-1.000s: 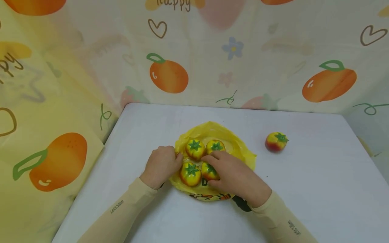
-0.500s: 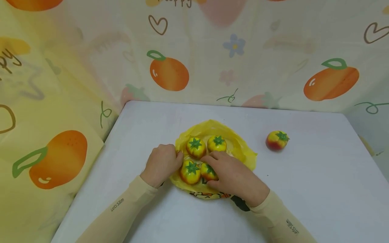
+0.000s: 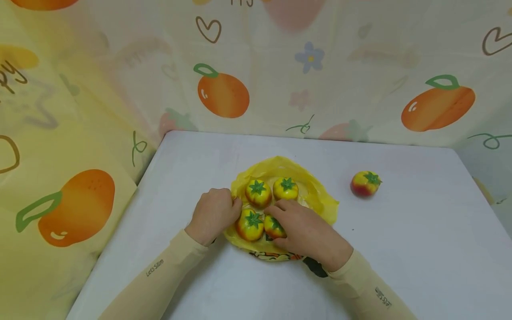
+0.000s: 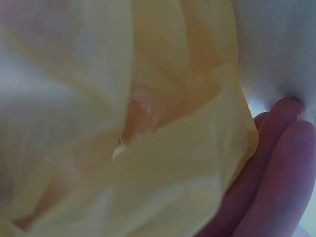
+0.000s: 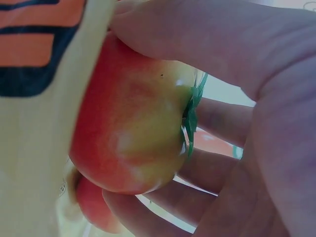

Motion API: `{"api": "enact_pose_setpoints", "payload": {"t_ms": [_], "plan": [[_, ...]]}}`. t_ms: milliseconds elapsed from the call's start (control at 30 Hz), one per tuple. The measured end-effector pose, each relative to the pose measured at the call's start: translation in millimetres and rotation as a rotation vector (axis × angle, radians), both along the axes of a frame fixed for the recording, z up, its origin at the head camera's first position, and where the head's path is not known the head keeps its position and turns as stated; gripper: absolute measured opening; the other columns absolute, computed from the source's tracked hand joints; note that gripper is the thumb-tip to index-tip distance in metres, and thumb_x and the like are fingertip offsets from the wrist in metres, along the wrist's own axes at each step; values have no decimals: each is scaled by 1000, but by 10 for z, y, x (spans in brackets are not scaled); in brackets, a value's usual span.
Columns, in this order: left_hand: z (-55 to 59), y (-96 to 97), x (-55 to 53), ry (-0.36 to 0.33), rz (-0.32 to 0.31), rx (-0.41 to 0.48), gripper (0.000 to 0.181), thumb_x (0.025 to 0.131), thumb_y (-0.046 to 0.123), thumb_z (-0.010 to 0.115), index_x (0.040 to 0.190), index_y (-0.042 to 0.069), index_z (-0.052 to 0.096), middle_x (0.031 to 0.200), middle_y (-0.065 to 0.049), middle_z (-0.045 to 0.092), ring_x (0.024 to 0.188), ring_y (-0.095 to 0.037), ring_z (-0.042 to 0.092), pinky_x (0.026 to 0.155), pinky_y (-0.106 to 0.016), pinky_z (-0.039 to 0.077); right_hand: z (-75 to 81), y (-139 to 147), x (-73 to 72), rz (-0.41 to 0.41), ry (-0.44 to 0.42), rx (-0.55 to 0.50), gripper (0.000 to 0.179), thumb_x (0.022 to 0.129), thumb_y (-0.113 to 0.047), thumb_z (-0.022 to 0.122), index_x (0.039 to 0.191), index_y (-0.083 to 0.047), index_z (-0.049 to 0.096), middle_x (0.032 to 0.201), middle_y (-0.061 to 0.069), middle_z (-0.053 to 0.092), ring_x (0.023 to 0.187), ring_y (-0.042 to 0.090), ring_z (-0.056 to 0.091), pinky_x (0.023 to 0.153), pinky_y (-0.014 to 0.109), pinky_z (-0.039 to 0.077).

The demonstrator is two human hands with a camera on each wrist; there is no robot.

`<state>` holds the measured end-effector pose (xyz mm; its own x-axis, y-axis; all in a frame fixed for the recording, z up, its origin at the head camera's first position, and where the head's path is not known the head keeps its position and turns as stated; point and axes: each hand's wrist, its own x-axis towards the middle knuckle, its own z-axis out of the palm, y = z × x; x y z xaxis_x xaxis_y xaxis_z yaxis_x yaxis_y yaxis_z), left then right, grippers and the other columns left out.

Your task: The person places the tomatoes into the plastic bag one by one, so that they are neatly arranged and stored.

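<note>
A yellow plastic bag (image 3: pixel 320 195) with printed lettering and a cartoon pattern lies spread open on the white table. Grouped within its rim are several red-and-yellow tomatoes with green star-shaped tops, among them one at the back left (image 3: pixel 258 194) and one at the front left (image 3: pixel 250 226). My left hand (image 3: pixel 213 215) pinches the bag's left edge; its fingers (image 4: pixel 281 163) show behind the thin plastic in the left wrist view. With thumb and fingers curled around it, my right hand (image 3: pixel 306 229) grips the front right tomato (image 5: pixel 133 118), which the hand partly hides in the head view.
Apart from the bag, a single tomato (image 3: pixel 366 184) rests on the table (image 3: pixel 408 231) at the back right. A fruit-patterned cloth (image 3: pixel 272 80) hangs behind the table and along its left side.
The head view has tilted slightly, moving the scene up a little. Both hands keep their places on the bag and the front right tomato.
</note>
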<state>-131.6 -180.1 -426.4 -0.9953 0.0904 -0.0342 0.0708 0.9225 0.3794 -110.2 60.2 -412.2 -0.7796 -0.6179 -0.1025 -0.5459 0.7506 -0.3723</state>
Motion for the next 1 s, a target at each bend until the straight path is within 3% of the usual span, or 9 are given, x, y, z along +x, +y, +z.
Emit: {"api": "enact_pose_setpoints", "payload": {"t_ms": [367, 1000], "plan": [[18, 7, 1, 0, 0, -7, 42, 100, 23, 58, 60, 11, 51, 57, -1, 45, 45, -19, 50, 42, -27, 36, -34, -4, -1, 10, 20, 1, 60, 87, -26, 90, 139, -14, 65, 134, 6, 65, 112, 24, 65, 102, 45, 59], [29, 15, 1, -39, 24, -17, 41, 100, 25, 58, 62, 10, 53, 58, -1, 46, 47, -20, 50, 43, -27, 37, -49, -40, 12, -1, -32, 42, 58, 87, -25, 91, 138, -16, 64, 129, 5, 64, 111, 22, 63, 101, 43, 59]]}}
